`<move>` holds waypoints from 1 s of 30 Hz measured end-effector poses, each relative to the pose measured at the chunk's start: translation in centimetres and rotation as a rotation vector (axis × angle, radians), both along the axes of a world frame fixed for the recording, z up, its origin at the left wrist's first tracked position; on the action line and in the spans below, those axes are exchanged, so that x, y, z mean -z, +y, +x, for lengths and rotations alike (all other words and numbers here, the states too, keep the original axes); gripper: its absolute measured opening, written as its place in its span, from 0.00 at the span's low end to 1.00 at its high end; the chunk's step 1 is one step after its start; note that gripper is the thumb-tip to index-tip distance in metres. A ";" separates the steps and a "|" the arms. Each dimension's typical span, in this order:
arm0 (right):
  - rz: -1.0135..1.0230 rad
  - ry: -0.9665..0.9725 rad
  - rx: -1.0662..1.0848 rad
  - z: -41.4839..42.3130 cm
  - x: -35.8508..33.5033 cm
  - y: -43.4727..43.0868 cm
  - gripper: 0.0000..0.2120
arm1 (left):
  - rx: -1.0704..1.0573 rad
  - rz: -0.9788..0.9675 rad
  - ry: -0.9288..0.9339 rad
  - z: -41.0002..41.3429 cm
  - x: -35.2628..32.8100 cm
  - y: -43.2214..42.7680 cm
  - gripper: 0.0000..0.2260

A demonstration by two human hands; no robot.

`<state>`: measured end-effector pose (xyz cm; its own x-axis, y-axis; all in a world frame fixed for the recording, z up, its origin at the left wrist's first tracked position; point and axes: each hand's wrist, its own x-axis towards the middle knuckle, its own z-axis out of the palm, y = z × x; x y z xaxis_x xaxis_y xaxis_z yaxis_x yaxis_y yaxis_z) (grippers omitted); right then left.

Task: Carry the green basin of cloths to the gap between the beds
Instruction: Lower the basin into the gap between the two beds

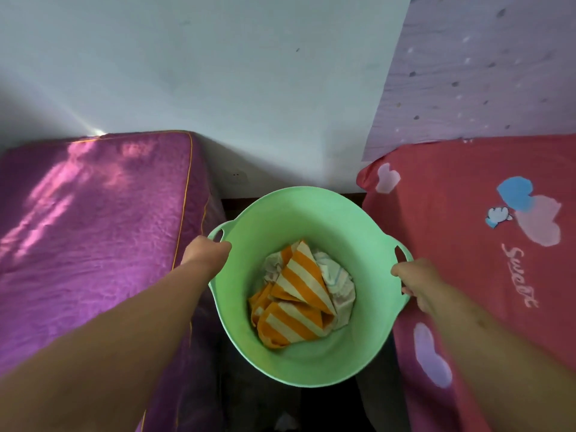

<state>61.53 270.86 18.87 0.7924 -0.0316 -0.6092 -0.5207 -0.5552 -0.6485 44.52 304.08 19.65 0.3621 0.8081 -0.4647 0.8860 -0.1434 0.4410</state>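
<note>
While both hands grip the green basin rim, the red bed cover reads "Sweet".

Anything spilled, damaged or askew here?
Nothing stands out. The green basin hangs between the beds, left hand and right hand gripping its rim by the handles. The striped cloth and white cloth lie inside.

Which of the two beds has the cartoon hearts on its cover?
The red bed beside the right hand, printed with hearts and the word "Sweet". The purple bed opposite is plain.
</note>
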 end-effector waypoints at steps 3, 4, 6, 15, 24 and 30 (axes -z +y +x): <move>-0.021 0.021 -0.027 5.0 2.1 2.8 0.04 | -0.038 0.006 0.024 4.2 2.2 2.2 0.20; -0.034 0.029 -0.035 6.2 2.7 3.6 0.05 | -0.051 0.000 0.032 5.3 2.7 2.9 0.20; -0.066 0.055 -0.042 8.9 4.4 5.3 0.10 | -0.061 -0.035 0.047 7.5 4.2 4.3 0.20; -0.142 0.133 -0.042 17.8 11.4 12.2 0.17 | -0.075 -0.108 0.102 15.1 10.8 11.0 0.21; -0.160 0.200 0.007 23.7 20.4 17.4 0.24 | -0.092 -0.289 0.073 20.0 18.6 16.1 0.25; -0.142 0.175 0.035 24.6 25.1 18.9 0.18 | -0.180 -0.435 0.023 21.3 22.3 17.5 0.34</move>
<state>86.11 289.72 -6.21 0.6723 -0.1526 -0.7244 -0.6387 -0.6143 -0.4633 65.81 321.57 -2.62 0.2199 0.5859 -0.7800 0.8899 0.2071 0.4064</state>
